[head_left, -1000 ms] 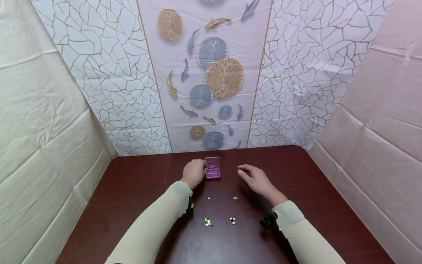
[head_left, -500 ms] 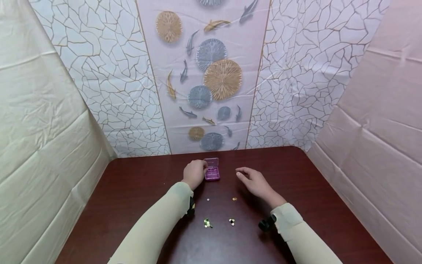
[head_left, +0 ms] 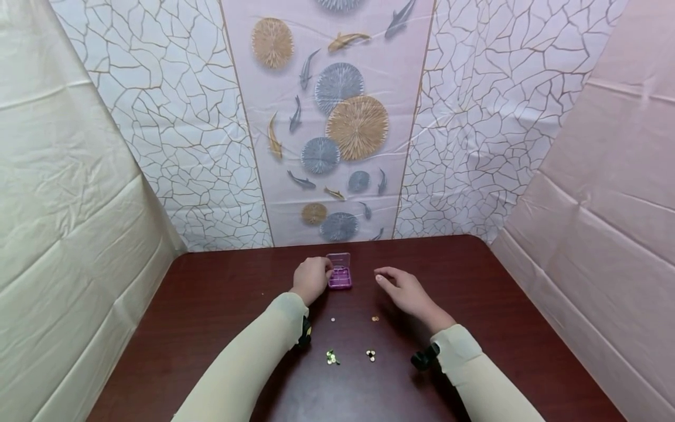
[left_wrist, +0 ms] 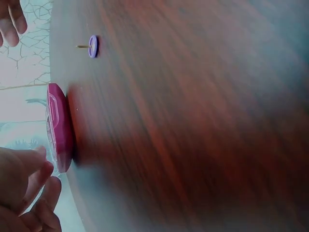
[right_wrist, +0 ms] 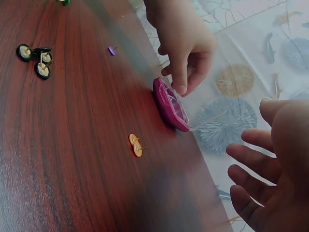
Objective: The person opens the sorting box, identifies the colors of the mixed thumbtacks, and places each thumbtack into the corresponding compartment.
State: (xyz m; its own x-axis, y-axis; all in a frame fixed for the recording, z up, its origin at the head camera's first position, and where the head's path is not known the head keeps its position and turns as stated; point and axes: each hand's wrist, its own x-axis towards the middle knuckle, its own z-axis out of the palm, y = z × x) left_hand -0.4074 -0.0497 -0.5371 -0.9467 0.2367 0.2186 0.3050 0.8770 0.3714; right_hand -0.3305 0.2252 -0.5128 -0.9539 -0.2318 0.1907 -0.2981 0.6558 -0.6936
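Note:
A small purple box [head_left: 340, 279] with compartments stands near the far edge of the table, its clear lid [head_left: 339, 258] raised. My left hand [head_left: 311, 279] is at the box's left side. In the right wrist view, its thumb and curled fingers reach over the open compartments; anything between the fingertips is hidden. My right hand [head_left: 408, 292] hovers to the right of the box, fingers loosely bent and holding nothing. On the table lie a purple thumbtack [left_wrist: 93, 46], two orange thumbtacks [right_wrist: 136, 146], several black thumbtacks [right_wrist: 38, 60] and a heap of green thumbtacks [head_left: 331, 357].
The dark reddish wooden table [head_left: 221, 310] ends at a patterned cloth [head_left: 337, 135] behind the box. Pale cloth hangs at the left [head_left: 79, 223] and right [head_left: 596, 176]. Each wrist wears a dark strap with a camera [head_left: 424, 356].
My right hand has drifted slightly left toward the box. The left hand stays at the box, and the thumbtacks lie as before.

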